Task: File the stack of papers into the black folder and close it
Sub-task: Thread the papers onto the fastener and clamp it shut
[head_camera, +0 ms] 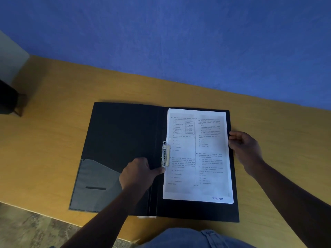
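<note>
The black folder lies open flat on the wooden table. A stack of printed papers rests on its right half, with the left edge under a metal spring clip at the spine. My left hand lies on the spine just below the clip, its thumb touching the papers' left edge. My right hand holds the right edge of the stack, fingers curled over it. A grey pocket covers the lower part of the left cover.
The wooden table runs along a blue wall. Its near edge crosses the lower left, with patterned floor beyond. A dark chair stands at the far left. A white slip pokes out below the folder's spine.
</note>
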Demonstrator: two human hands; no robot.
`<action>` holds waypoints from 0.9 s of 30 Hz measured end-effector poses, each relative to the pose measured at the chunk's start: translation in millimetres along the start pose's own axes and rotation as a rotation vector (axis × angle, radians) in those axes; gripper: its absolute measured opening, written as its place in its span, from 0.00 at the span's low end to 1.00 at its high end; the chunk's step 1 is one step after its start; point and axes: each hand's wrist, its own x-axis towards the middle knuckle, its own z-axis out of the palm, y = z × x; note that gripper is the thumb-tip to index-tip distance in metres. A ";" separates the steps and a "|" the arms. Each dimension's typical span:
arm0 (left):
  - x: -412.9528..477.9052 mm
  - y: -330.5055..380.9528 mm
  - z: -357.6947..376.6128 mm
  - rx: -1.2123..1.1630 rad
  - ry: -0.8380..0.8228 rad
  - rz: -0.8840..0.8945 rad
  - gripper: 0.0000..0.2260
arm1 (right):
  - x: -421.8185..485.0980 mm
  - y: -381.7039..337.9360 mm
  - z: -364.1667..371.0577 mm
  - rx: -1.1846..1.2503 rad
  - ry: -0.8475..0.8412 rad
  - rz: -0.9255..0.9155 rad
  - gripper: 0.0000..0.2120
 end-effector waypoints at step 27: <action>4.7 5.8 0.1 -0.082 -0.058 -0.075 0.22 | 1.8 -1.0 -4.0 -0.112 -0.037 -0.055 0.17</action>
